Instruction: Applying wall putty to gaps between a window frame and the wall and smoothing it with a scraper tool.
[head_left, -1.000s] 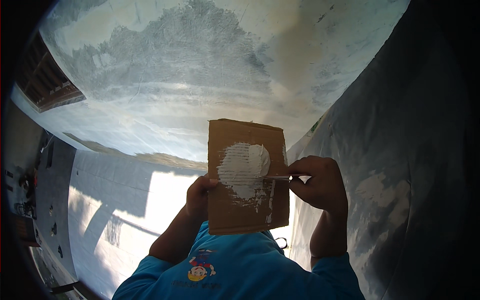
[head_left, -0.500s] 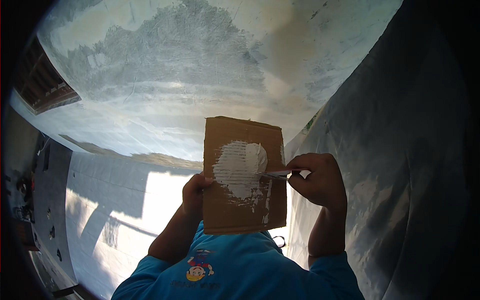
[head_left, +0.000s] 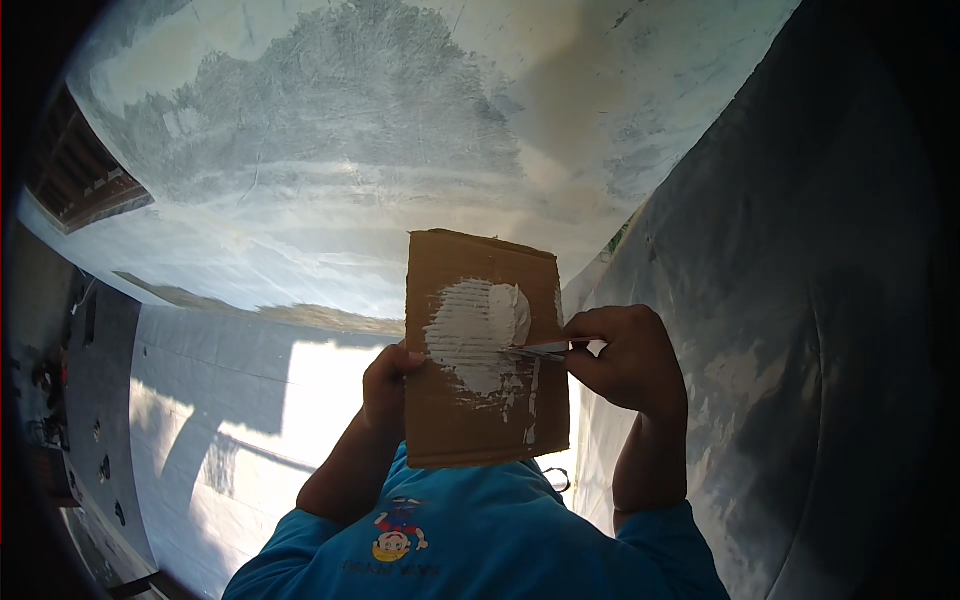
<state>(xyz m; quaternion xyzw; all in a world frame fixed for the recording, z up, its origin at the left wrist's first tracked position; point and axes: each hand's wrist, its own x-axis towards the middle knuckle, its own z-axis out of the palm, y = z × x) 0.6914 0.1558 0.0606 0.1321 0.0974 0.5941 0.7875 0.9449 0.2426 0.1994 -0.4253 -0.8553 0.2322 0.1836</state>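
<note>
Cardboard (head_left: pixel 465 435) in left hand (head_left: pixel 386 385), blade (head_left: pixel 546 348) in right (head_left: pixel 640 358)

The wall (head_left: pixel 350 130) is mottled with grey and cream; at the left, a brown barred window (head_left: pixel 82 172) is set into it. The pale floor (head_left: pixel 180 345) is lit by sunlight (head_left: pixel 325 400) and crossed by shadows (head_left: pixel 245 385). At the right, a grey surface (head_left: pixel 740 290) is dappled with light.
</note>
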